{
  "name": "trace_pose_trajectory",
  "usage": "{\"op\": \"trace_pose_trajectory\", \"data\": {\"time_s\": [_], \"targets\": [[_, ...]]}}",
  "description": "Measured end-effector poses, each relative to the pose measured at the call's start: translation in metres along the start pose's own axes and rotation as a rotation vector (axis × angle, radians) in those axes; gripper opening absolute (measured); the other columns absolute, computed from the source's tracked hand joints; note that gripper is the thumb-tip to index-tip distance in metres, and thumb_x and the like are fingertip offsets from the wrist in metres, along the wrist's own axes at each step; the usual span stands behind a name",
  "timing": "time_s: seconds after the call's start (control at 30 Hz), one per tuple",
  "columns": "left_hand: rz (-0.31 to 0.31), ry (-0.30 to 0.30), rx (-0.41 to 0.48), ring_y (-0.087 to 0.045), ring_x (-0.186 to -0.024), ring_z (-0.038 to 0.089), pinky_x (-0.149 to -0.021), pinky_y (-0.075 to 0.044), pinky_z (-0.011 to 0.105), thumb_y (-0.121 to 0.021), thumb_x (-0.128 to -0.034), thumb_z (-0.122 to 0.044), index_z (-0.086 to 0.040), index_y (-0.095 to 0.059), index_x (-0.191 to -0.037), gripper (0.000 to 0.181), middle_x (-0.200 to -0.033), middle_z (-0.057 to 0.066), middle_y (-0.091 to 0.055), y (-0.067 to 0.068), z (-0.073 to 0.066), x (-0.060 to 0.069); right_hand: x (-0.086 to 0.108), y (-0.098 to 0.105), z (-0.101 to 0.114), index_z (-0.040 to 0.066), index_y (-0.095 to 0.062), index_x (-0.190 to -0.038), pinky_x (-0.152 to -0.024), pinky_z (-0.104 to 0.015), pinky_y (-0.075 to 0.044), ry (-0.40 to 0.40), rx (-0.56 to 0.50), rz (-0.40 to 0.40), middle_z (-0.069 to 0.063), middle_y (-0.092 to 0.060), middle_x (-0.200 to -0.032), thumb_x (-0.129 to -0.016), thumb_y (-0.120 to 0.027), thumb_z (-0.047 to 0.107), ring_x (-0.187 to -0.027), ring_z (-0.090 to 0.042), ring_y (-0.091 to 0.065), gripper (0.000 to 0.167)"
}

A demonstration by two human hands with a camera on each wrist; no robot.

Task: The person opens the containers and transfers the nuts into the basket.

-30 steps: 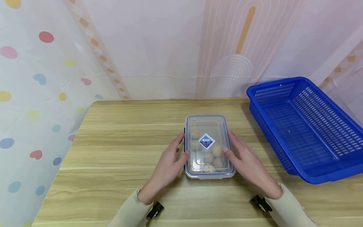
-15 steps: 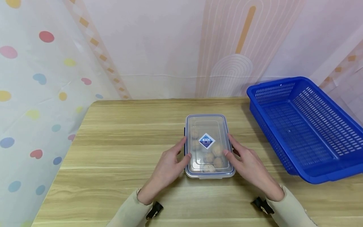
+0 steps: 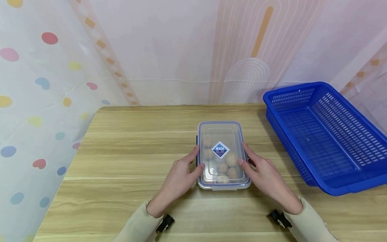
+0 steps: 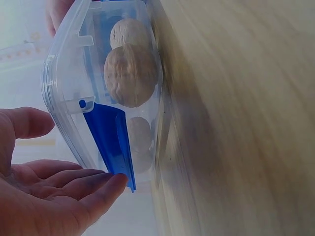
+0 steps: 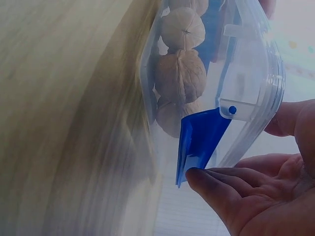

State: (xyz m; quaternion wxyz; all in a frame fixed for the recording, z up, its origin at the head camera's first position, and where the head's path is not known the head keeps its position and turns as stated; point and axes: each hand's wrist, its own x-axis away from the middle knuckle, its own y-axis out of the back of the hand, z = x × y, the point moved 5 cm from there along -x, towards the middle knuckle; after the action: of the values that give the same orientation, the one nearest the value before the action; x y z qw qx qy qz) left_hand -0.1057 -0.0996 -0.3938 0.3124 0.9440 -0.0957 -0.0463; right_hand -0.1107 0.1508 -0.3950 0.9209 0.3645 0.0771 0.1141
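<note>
Can see walnuts point(image 4: 130, 76) in a clear lidded box point(image 3: 220, 132) near the worktop's point(image 3: 130, 158) far edge, left of a blue basket point(image 3: 294, 145), with long axis square to that edge, between left hand point(image 3: 180, 174) and right hand point(image 3: 266, 174), both loosely spread and touching blue clips point(image 4: 110, 140).

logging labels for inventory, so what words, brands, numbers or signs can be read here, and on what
"BXH": on the blue-and-white diamond-shaped sticker, on top of the clear, rectangular lidded plastic box
Small print beneath "BXH" on the same sticker: too small and blurred to read
No other lettering or numbers can be made out
</note>
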Motion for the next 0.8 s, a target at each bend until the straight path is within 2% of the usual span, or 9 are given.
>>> {"op": "trace_pose_trajectory", "data": {"time_s": [0.27, 0.43, 0.5, 0.53, 0.57, 0.6, 0.67, 0.7, 0.8], "targets": [[-0.015, -0.005, -0.011, -0.028, -0.043, 0.005, -0.052, -0.043, 0.030, -0.067, -0.0973, -0.019, 0.002, -0.046, -0.152, 0.062, -0.152, 0.018, -0.049, 0.0009, -0.0016, 0.0006, 0.0014, 0.0046, 0.0017, 0.005, -0.039, -0.159, -0.101, -0.054, -0.053, -0.018, 0.005, -0.009, -0.019, -0.046, -0.154, -0.109, -0.055, 0.034, -0.125, -0.035, -0.063, 0.060], [-0.010, 0.000, 0.000, -0.034, -0.047, 0.009, -0.054, -0.045, 0.032, -0.067, -0.0981, -0.019, 0.002, -0.045, -0.153, 0.063, -0.154, 0.016, -0.047, 0.0004, -0.0015, 0.0011, 0.0016, 0.0071, 0.0034, 0.005, -0.040, -0.158, -0.092, -0.049, -0.057, -0.004, 0.025, -0.017, -0.017, -0.048, -0.154, -0.110, -0.053, 0.032, -0.125, -0.033, -0.063, 0.057], [-0.012, -0.006, 0.012, -0.055, -0.062, 0.012, -0.068, -0.055, 0.032, -0.066, -0.0983, -0.018, 0.003, -0.044, -0.153, 0.063, -0.155, 0.016, -0.046, 0.0001, -0.0016, 0.0020, 0.0019, 0.0075, 0.0037, 0.005, -0.040, -0.158, -0.093, -0.050, -0.057, -0.002, 0.028, -0.015, -0.017, -0.048, -0.154, -0.110, -0.053, 0.032, -0.125, -0.034, -0.063, 0.057], [-0.012, -0.010, 0.018, -0.067, -0.077, 0.017, -0.080, -0.058, 0.034, -0.066, -0.0984, -0.018, 0.003, -0.043, -0.153, 0.063, -0.156, 0.017, -0.045, 0.0000, -0.0016, 0.0025, 0.0021, 0.0076, 0.0037, 0.005, -0.040, -0.158, -0.096, -0.052, -0.057, 0.000, 0.030, -0.013, -0.017, -0.047, -0.155, -0.110, -0.053, 0.031, -0.125, -0.034, -0.063, 0.057], [-0.013, -0.017, 0.022, -0.071, -0.099, 0.023, -0.092, -0.058, 0.037, -0.066, -0.0984, -0.018, 0.003, -0.043, -0.153, 0.063, -0.156, 0.017, -0.044, -0.0001, -0.0018, 0.0029, 0.0024, 0.0077, 0.0037, 0.005, -0.040, -0.159, -0.099, -0.054, -0.055, -0.001, 0.030, -0.012, -0.017, -0.047, -0.155, -0.110, -0.053, 0.031, -0.125, -0.035, -0.063, 0.057], [-0.016, -0.024, 0.025, -0.065, -0.120, 0.030, -0.103, -0.054, 0.041, -0.066, -0.0983, -0.018, 0.004, -0.042, -0.153, 0.064, -0.156, 0.017, -0.043, -0.0001, -0.0021, 0.0034, 0.0027, 0.0079, 0.0037, 0.006, -0.039, -0.159, -0.100, -0.055, -0.054, -0.001, 0.029, -0.009, -0.016, -0.046, -0.155, -0.110, -0.053, 0.031, -0.125, -0.036, -0.063, 0.057], [-0.021, -0.039, 0.026, -0.046, -0.142, 0.031, -0.116, -0.040, 0.048, -0.066, -0.0979, -0.018, 0.004, -0.042, -0.153, 0.064, -0.157, 0.017, -0.042, 0.0001, -0.0030, 0.0047, 0.0035, 0.0083, 0.0040, 0.006, -0.039, -0.159, -0.102, -0.056, -0.052, 0.007, 0.033, -0.011, -0.016, -0.046, -0.155, -0.110, -0.053, 0.030, -0.125, -0.037, -0.063, 0.056], [-0.021, -0.042, 0.025, -0.041, -0.145, 0.031, -0.118, -0.036, 0.048, -0.066, -0.0979, -0.018, 0.004, -0.042, -0.153, 0.065, -0.157, 0.017, -0.042, 0.0002, -0.0034, 0.0050, 0.0039, 0.0085, 0.0041, 0.006, -0.040, -0.159, -0.102, -0.056, -0.052, 0.011, 0.036, -0.014, -0.016, -0.046, -0.155, -0.110, -0.053, 0.030, -0.126, -0.037, -0.063, 0.056], [-0.027, -0.054, 0.019, -0.039, -0.146, 0.032, -0.119, -0.034, 0.048, -0.067, -0.0977, -0.018, 0.005, -0.041, -0.153, 0.065, -0.157, 0.018, -0.042, 0.0006, -0.0052, 0.0059, 0.0051, 0.0095, 0.0050, 0.006, -0.039, -0.159, -0.103, -0.057, -0.051, 0.031, 0.050, -0.025, -0.015, -0.046, -0.156, -0.110, -0.053, 0.028, -0.129, -0.037, -0.060, 0.056]]}}
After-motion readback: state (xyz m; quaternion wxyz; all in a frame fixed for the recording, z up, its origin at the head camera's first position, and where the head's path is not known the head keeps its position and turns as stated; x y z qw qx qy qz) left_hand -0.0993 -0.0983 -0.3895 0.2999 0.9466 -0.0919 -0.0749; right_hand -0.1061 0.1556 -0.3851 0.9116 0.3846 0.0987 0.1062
